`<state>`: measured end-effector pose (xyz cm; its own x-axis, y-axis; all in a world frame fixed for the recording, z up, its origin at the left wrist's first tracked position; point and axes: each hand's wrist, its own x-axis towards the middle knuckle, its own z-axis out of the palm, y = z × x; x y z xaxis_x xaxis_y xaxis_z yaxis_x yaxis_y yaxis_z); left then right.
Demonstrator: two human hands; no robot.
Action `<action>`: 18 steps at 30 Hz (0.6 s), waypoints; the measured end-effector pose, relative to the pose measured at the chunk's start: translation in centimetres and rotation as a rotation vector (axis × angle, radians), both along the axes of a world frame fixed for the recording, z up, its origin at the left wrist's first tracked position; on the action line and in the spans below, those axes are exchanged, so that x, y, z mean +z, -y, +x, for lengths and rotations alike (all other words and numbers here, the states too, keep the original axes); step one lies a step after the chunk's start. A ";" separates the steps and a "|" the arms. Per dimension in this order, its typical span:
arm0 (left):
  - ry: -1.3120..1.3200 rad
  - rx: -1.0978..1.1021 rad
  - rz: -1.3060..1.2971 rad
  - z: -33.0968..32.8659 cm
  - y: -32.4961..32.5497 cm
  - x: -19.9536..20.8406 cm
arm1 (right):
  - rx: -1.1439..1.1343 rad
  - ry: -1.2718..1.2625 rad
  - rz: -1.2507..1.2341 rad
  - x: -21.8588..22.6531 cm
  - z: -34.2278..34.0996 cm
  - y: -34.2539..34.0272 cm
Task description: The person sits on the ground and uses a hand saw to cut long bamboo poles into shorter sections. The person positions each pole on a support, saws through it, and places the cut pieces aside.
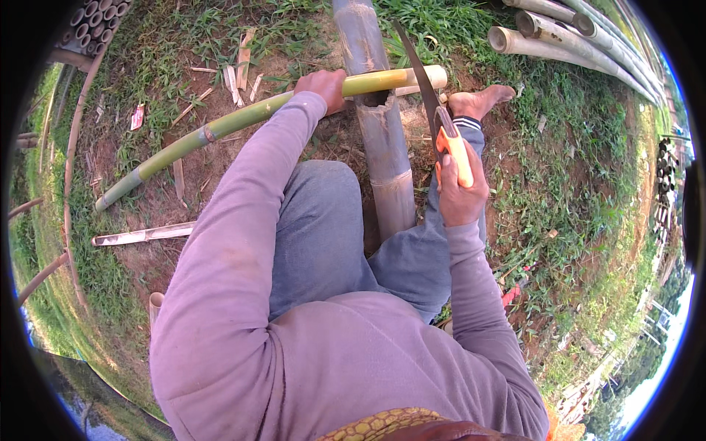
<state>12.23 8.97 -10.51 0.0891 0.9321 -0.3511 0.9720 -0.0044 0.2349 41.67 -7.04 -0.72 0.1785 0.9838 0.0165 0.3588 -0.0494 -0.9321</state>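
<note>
My left hand (323,90) is wrapped round a green bamboo pole (257,112), which slants down to the left. The pole lies across a thick grey bamboo trunk (392,173), at a notch cut in its top. In my right hand (464,189) is the orange handle of a hand saw (424,82). Its dark curved blade crosses over the pole close to the pale right end, pointing away from me. I cannot tell whether the teeth have entered the bamboo. My fingers are closed on both things.
My bare foot (482,101) rests on the ground right of the trunk. Several pale bamboo poles (544,49) are piled at the far right. A split bamboo strip (143,234) and wood scraps (243,62) lie on the left. Cut bamboo tubes (94,22) are stacked far left.
</note>
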 end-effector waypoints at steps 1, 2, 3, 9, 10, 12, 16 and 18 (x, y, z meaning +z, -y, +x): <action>0.012 -0.010 -0.007 -0.2 -0.4 0.1 | 0.011 0.013 0.041 0.5 1.4 2.8; 0.023 -0.022 -0.025 -0.4 -0.3 0.1 | 0.021 0.011 0.051 0.8 2.5 5.1; 0.034 -0.034 -0.041 -0.6 -0.4 0.2 | 0.032 0.010 0.061 1.2 3.7 7.3; 0.030 -0.058 -0.079 0.7 -0.9 1.2 | -0.013 0.021 0.116 -1.3 1.1 -1.0; 0.034 -0.060 -0.075 0.9 -1.1 1.2 | -0.024 0.013 0.139 -1.7 0.2 -3.4; 0.033 -0.065 -0.100 0.1 -1.5 0.0 | 0.000 0.036 0.168 -1.4 -0.6 -4.6; 0.072 -0.090 -0.139 -1.1 -2.1 -0.3 | 0.004 0.035 0.093 -0.3 3.2 4.6; 0.087 -0.097 -0.157 -1.1 -2.0 -0.1 | -0.036 -0.021 0.049 1.2 3.8 8.3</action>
